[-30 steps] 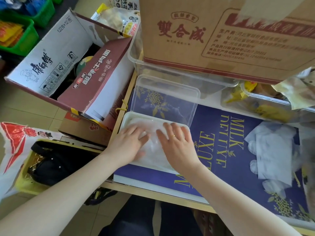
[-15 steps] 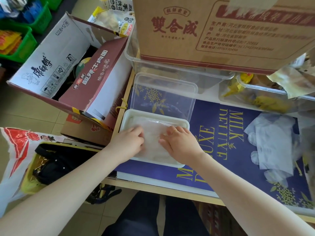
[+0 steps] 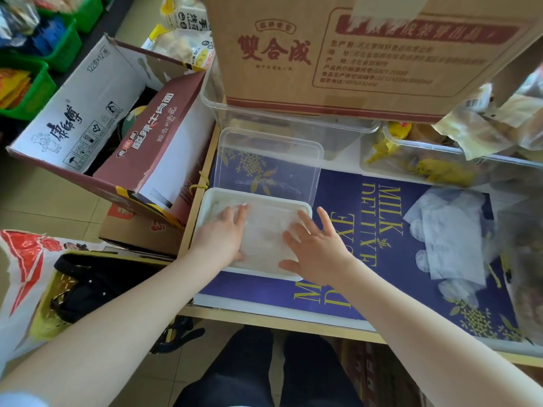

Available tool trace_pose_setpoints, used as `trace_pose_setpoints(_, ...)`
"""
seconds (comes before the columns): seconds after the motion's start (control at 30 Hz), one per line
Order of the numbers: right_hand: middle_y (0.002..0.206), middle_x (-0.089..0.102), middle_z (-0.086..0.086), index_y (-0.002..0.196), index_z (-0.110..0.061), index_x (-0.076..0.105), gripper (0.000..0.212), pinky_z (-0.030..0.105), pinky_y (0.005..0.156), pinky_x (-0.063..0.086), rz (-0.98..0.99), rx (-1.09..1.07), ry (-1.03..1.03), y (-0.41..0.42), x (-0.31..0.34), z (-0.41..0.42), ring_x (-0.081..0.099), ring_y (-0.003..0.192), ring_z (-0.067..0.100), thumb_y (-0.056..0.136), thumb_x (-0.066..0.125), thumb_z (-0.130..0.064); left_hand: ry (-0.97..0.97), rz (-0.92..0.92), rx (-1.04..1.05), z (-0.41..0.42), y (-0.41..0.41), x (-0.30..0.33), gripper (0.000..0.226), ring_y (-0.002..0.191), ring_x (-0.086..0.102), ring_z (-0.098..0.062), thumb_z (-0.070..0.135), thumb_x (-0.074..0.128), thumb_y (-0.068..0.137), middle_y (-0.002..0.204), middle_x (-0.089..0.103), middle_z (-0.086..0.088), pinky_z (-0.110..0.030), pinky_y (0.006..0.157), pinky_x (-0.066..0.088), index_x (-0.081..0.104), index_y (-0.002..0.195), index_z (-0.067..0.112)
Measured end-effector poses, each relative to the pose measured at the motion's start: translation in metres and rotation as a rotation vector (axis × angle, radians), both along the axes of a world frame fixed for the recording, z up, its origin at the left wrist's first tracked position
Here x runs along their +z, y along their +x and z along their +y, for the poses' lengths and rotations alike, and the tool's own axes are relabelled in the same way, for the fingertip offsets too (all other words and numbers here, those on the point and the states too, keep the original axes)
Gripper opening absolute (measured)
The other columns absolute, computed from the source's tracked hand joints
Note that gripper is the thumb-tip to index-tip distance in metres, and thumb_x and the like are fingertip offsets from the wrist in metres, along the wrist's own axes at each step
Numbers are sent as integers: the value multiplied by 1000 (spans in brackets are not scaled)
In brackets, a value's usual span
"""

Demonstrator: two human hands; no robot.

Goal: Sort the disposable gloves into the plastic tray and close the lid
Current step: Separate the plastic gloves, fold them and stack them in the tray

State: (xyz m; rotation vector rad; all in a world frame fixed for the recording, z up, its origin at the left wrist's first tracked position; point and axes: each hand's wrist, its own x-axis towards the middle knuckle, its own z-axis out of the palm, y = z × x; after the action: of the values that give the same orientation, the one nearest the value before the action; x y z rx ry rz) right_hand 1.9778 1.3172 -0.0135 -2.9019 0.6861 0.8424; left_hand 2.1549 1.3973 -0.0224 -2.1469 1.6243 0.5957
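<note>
A white plastic tray (image 3: 258, 195) lies on a blue printed box, with thin clear gloves (image 3: 264, 230) flattened inside it. My left hand (image 3: 221, 237) presses flat on the gloves at the tray's left side, fingers straight. My right hand (image 3: 316, 248) rests at the tray's right edge, fingers spread, partly over the rim. The clear lid (image 3: 267, 165) lies just behind the tray, touching its far edge. A loose pile of more clear gloves (image 3: 449, 239) sits to the right on the blue box.
A large brown carton (image 3: 352, 54) stands on a clear tub (image 3: 293, 124) behind the lid. Another clear tub (image 3: 435, 160) with yellow packets is at back right. An open noodle carton (image 3: 97, 118) and a black bag (image 3: 85, 286) lie left of the table edge.
My left hand slid toward the tray's left side and flattened. My right hand moved from the gloves' middle to the tray's right rim and spread its fingers.
</note>
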Motion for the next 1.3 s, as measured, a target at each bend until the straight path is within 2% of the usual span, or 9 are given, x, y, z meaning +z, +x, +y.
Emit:
trace_pose_setpoints(0.1, 151, 31, 2, 137, -20, 45, 73, 48, 114, -5, -271, -88, 156, -21, 8, -5, 8, 145, 26, 89, 10, -61, 32, 5, -1, -6, -5, 14, 92, 111, 54, -26, 46, 59, 85, 143, 33, -11, -33, 75, 46, 0, 150, 18)
trace_pose_setpoints(0.23, 145, 39, 5, 134, -16, 48, 49, 44, 108, 33, -596, -452, 209, -74, 2, -21, 34, 134, 27, 96, 34, -44, -119, 73, -12, -14, -27, 44, 56, 107, 54, -24, 49, 45, 89, 121, 54, -2, -32, 76, 47, 39, 135, 19)
trace_pose_setpoints(0.53, 158, -1, 12, 149, -6, 7, 69, 48, 116, 2, -272, -1076, -86, -210, -47, -70, -2, 145, 29, 97, 31, -45, -424, 433, -201, -56, -124, 46, 35, 93, 60, -24, 31, 38, 97, 109, 61, 3, -27, 67, 40, 57, 123, 20)
trace_pose_setpoints(0.63, 159, 4, 7, 149, -10, 11, 69, 46, 116, 9, -232, -948, -52, -230, -52, -71, 5, 145, 26, 96, 23, -53, -450, 473, -255, -68, -152, 35, 33, 98, 58, -18, 27, 39, 98, 116, 58, 6, -25, 68, 40, 57, 125, 21)
trace_pose_setpoints(0.73, 158, 13, 4, 149, -13, 17, 67, 40, 115, 19, -291, -670, 45, -236, -49, -61, 15, 144, 25, 96, 42, -44, -422, 519, -286, -80, -177, 24, 41, 109, 55, -19, 29, 36, 92, 121, 56, 2, -33, 79, 48, 56, 126, 19)
trace_pose_setpoints(0.87, 120, 65, 7, 110, -7, 66, 51, 36, 82, 53, -540, -438, 8, -240, -50, -42, 64, 106, 26, 65, 82, -24, -393, 528, -355, -95, -204, 6, 52, 115, 56, -27, 36, 37, 84, 131, 55, -7, -42, 89, 51, 58, 125, 12)
trace_pose_setpoints(0.97, 103, 71, 4, 94, -8, 70, 23, 29, 66, 57, -677, -407, -19, -246, -52, -39, 68, 91, 24, 74, 65, -18, -284, 469, -433, -102, -219, -7, 60, 132, 41, -23, 49, 39, 87, 148, 38, -6, -36, 105, 36, 49, 135, 14)
trace_pose_setpoints(1.1, 89, 70, 10, 89, -4, 69, 21, 36, 65, 51, -799, -796, 308, -251, -32, -49, 64, 79, 26, 91, 50, -13, -126, 511, -377, -104, -229, -15, 92, 133, 37, -16, 72, 13, 69, 145, 41, 1, -29, 108, 28, 50, 134, 17)
trace_pose_setpoints(1.3, 61, 42, 1, 74, -4, 53, 24, 25, 45, 40, -1029, -1303, 894, -263, 10, -75, 42, 51, 7, 95, 47, -12, -420, 878, 40, -107, -235, 1, 29, 81, 59, -7, 32, 57, 89, 85, 69, 4, -18, 78, 43, 73, 91, 9)
